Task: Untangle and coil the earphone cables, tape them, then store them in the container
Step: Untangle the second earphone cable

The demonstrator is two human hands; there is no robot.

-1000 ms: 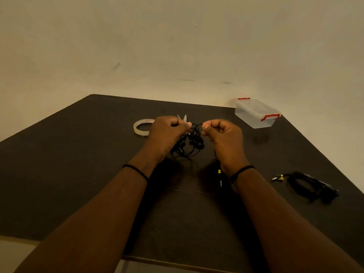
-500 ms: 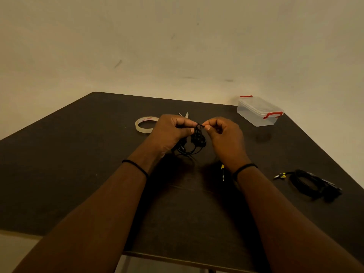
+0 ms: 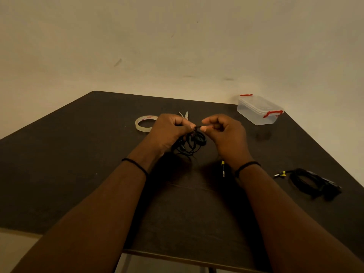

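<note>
Tape roll [image 3: 145, 124] lies flat on the dark table [image 3: 69, 164]. Left hand [image 3: 169, 131] and right hand [image 3: 226, 133] each pinch a strand of the tangled earphone cable [image 3: 192, 143] hanging between them. Closed container [image 3: 259, 111] stands far right; a coiled cable [image 3: 311, 182] lies nearer.

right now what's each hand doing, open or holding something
Left hand: closed, gripping the tangled earphone cable.
Right hand: closed, pinching a strand of the same cable.
</note>
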